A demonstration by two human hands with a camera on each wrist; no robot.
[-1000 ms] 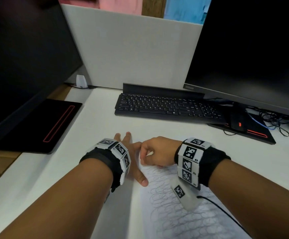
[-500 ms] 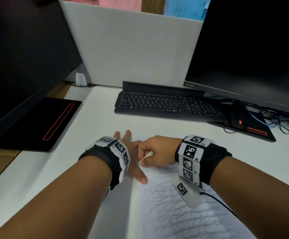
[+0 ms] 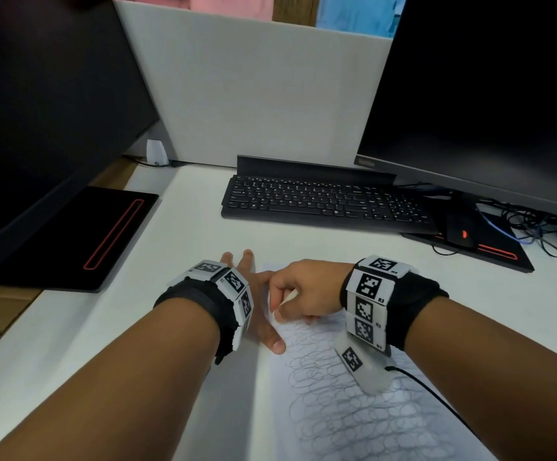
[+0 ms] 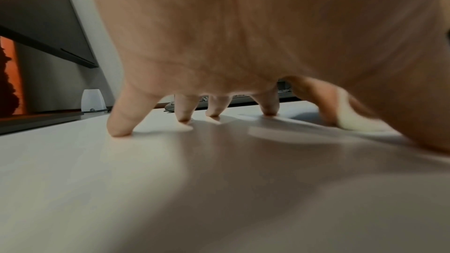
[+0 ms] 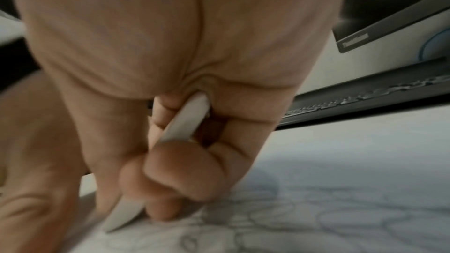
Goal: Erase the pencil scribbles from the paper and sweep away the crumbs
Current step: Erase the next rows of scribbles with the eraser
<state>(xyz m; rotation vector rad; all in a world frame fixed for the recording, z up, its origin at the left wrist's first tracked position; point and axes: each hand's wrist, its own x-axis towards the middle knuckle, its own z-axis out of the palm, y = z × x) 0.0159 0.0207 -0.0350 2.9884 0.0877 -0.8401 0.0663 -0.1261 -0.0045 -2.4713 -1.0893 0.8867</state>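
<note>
While the left hand (image 3: 254, 304) lies flat with fingers spread and straight, its fingertips (image 4: 120, 130) press on the white desk (image 3: 187, 254) and on the left edge of the white sheet of paper covered in grey looping pencil scribbles (image 3: 347, 404); it holds nothing. Right hand (image 3: 303, 291) sits curled at the sheet's far left corner, fingers and thumb pinching a flat white eraser (image 5: 187, 120) whose lower tip touches the paper. The eraser shows blurred in the left wrist view (image 4: 353, 120), just right of the left index finger. Scribbles fill the sheet from just near of the right hand down to the near edge; the strip at the far edge looks bare. Crumbs: cannot tell. Far across the desk lies a black keyboard (image 3: 323, 201), with a dark monitor (image 3: 490, 88) at far right, another dark monitor (image 3: 37, 104) at left, and a black pad with a red outline (image 3: 81, 241) under it.
</note>
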